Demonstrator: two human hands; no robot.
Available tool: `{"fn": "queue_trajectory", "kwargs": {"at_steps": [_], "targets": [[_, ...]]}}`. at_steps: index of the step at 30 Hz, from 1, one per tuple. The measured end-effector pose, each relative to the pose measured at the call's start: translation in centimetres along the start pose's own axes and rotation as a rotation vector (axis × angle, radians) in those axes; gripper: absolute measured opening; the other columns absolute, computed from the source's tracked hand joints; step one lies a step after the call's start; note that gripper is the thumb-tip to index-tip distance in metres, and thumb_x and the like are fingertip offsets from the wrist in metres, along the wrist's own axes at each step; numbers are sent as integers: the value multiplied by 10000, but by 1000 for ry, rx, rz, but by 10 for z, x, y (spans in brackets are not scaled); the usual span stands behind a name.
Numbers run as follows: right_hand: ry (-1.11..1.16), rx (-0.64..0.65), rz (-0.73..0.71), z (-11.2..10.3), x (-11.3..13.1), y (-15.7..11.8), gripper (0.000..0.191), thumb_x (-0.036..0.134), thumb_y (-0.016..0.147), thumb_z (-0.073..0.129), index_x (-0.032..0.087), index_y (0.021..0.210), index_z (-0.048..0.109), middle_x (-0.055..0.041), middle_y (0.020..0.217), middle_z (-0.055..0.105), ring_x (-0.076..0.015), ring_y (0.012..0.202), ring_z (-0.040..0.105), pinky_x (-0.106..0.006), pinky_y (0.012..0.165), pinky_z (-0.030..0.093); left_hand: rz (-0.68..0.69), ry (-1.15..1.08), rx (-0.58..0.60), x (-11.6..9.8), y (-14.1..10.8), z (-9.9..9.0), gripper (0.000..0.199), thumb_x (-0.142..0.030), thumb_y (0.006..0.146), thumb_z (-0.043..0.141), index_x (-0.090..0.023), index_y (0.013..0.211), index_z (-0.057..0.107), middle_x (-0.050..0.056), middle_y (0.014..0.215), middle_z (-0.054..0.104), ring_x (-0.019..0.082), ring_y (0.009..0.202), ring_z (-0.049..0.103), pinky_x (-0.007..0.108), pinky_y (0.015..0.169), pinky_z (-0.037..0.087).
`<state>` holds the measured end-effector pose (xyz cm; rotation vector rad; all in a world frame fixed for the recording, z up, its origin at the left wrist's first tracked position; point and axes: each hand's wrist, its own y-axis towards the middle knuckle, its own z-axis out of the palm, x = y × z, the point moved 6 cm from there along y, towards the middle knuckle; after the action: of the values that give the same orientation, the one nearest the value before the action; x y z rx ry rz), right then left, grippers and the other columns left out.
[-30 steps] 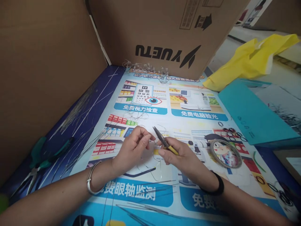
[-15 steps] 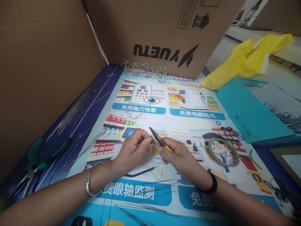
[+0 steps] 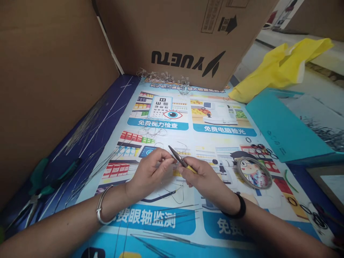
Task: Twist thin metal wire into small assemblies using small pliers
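Note:
My right hand (image 3: 200,175) is closed around the yellow handles of small pliers (image 3: 175,154). Their dark, pointed jaws slant up and to the left, beside the fingertips of my left hand (image 3: 153,172). That hand is pinched, thumb against index finger, on a thin wire whose ends are hard to make out between the hands. Just below my fingers, a bent wire (image 3: 183,193) forms a loose loop over the printed sheet (image 3: 200,143). Straight wires (image 3: 166,238) are strewn closer to me.
Green-handled pliers (image 3: 40,186) and many long wires (image 3: 84,129) are at left. Clear beaded wire pieces (image 3: 161,77) rest by the cardboard box (image 3: 185,32). On the right are a tape roll (image 3: 239,173), black rings (image 3: 259,147), a teal folder (image 3: 282,132) and a yellow bag (image 3: 276,71).
The pliers' tip has tilted slightly further left. Both hands stay close together with the same holds; the whole view has shifted a little.

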<state>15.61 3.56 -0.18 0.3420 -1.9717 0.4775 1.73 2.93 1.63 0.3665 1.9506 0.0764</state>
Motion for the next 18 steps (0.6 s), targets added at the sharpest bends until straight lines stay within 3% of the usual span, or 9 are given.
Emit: {"fn": "queue_trajectory", "kwargs": {"at_steps": [6, 18], "targets": [[-8, 15, 3, 0, -1, 2, 203, 314, 817, 455, 202, 648, 460, 54, 515, 453, -97, 508, 439, -228, 506, 331, 176, 109, 23, -10, 1, -1, 101, -210, 873, 495, -207, 867, 596, 30, 806, 631, 158, 782, 551, 294, 713, 426], [18, 32, 7, 1, 1, 4, 179, 300, 812, 470, 198, 666, 466, 56, 547, 435, -92, 521, 426, -218, 502, 331, 326, 151, -29, -19, -6, -4, 77, -164, 868, 515, -204, 879, 580, 36, 797, 637, 161, 776, 550, 308, 725, 425]]}}
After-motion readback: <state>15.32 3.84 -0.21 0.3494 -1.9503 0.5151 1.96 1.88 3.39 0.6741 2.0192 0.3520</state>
